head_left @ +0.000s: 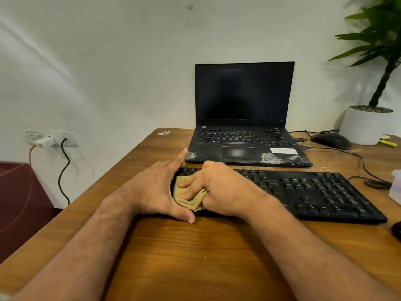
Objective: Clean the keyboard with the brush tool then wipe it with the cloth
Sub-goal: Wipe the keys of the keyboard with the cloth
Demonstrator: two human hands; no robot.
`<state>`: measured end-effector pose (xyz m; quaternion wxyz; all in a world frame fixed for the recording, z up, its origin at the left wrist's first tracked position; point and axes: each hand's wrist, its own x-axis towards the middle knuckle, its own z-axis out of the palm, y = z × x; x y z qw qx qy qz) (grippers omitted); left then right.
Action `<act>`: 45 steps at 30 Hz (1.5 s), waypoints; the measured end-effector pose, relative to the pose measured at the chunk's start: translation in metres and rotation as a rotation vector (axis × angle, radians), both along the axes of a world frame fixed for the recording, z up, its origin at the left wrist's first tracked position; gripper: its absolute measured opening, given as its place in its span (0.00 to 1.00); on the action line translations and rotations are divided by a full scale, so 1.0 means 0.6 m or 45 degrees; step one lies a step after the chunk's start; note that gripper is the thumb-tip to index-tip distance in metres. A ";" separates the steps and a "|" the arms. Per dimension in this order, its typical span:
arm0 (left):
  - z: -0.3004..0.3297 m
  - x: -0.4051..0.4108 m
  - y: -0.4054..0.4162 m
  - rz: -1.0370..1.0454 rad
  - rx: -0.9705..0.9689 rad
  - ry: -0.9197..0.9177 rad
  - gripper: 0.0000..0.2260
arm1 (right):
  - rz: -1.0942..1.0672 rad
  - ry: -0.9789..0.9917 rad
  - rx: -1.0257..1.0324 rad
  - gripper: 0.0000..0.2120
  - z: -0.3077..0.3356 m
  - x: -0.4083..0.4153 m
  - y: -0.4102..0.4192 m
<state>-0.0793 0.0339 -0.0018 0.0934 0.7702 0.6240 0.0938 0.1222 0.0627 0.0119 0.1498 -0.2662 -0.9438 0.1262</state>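
The right hand (219, 187) has its fingers curled round a tan cloth (186, 196), pressing it onto the left end of the black keyboard (303, 192), while the left hand (158, 187) lies flat with straight fingers against that end, apparently steadying it. With the cloth already in use and no brush in view, the brushing step looks done and the wiping seems under way. The keys to the right, in front of the laptop (245, 109), probably remain to be wiped.
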 end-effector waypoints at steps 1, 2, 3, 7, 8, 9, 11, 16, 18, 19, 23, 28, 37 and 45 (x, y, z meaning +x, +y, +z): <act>0.000 0.000 0.000 0.006 0.002 0.000 0.70 | -0.057 0.041 -0.072 0.18 0.002 0.008 0.005; -0.001 0.000 0.000 0.014 0.000 -0.002 0.70 | -0.110 0.084 -0.113 0.18 0.004 0.019 0.010; -0.001 0.001 0.000 0.021 -0.007 -0.003 0.70 | -0.162 0.109 -0.110 0.18 0.007 0.028 0.013; 0.002 0.002 0.000 0.016 -0.028 -0.017 0.70 | -0.175 0.034 0.056 0.26 0.011 0.019 0.003; 0.002 0.002 0.001 0.007 -0.031 -0.013 0.70 | -0.128 -0.014 0.049 0.28 0.010 0.010 -0.001; 0.002 0.003 0.003 0.003 -0.031 0.005 0.70 | -0.098 -0.070 0.048 0.30 0.007 0.001 0.001; 0.000 0.005 0.005 0.014 -0.016 0.063 0.71 | -0.164 -0.133 0.102 0.30 0.000 -0.010 0.017; -0.004 0.005 0.005 0.028 0.020 0.080 0.71 | -0.607 -0.102 0.222 0.22 0.006 -0.006 0.060; -0.003 0.006 0.005 0.029 0.003 0.083 0.71 | -0.538 -0.047 0.143 0.24 0.005 -0.012 0.057; -0.002 0.007 0.006 0.031 -0.001 0.093 0.71 | -0.483 -0.042 0.085 0.25 0.005 -0.016 0.051; -0.002 0.009 0.007 0.057 0.015 0.130 0.71 | -0.527 -0.089 0.194 0.23 0.008 -0.013 0.046; 0.001 0.009 0.005 0.048 0.002 0.165 0.69 | -0.812 -0.023 0.224 0.17 0.014 0.037 0.054; 0.001 0.013 0.007 0.049 0.054 0.269 0.69 | -0.486 0.183 -0.161 0.20 0.026 0.030 0.013; -0.001 0.011 0.005 0.046 0.041 0.243 0.69 | -0.274 0.114 -0.215 0.25 0.022 0.026 -0.010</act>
